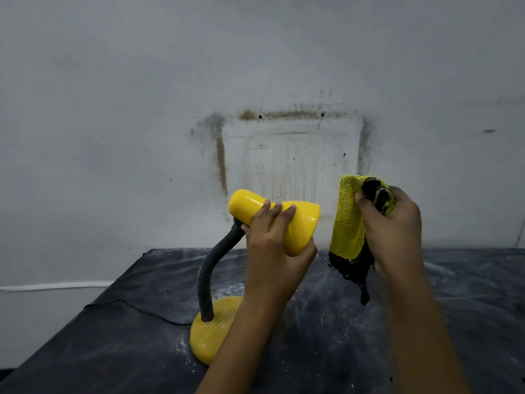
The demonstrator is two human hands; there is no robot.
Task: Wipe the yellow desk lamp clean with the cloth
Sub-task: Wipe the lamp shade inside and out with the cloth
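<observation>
A person's left hand (270,237) gripped the shade (274,217) of a yellow desk lamp (211,331), fingers wrapped over the top and thumb beneath, tilting the shade's open end toward the right. The lamp's round base (210,334) stood on a dark-covered bench (127,336) dusted with white specks, its grey flexible neck (208,280) curving up to the shade and a black cord (136,308) trailing off to the left. The right hand (395,223), raised just beside the shade but apart from it, was closed around a yellow-and-black cloth (348,220), which hung down from the fist with its dark edge dangling above the bench. Behind stood a stained white wall (284,66) bearing a rectangular mark (292,157).
</observation>
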